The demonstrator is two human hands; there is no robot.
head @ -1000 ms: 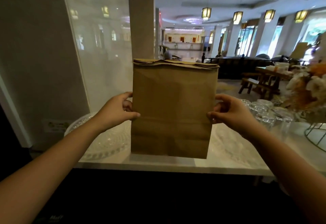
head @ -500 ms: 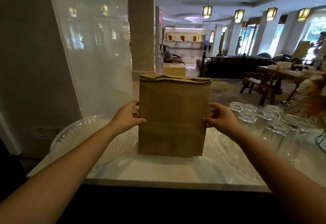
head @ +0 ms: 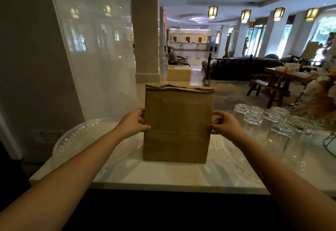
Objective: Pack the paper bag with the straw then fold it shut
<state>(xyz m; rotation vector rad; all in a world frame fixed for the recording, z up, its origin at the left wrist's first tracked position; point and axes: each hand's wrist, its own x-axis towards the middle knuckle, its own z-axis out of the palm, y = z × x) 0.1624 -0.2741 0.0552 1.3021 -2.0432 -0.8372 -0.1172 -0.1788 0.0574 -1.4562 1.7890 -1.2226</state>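
A brown paper bag (head: 177, 125) stands upright on the white counter (head: 163, 178), its top edge flattened and closed. My left hand (head: 133, 122) grips the bag's left side at mid height, thumb on the front. My right hand (head: 224, 124) pinches the right side at the same height. No straw is in view; the bag's inside is hidden.
A clear plastic tray (head: 87, 139) lies left of the bag, and another patterned clear tray (head: 231, 154) lies to its right. Several upturned drinking glasses (head: 272, 121) stand at the right. A flower arrangement (head: 323, 96) is at the far right. A glass panel rises at the left.
The bag has come down and away from me and now rests on the counter, both hands still on its sides. My view has tipped downward.
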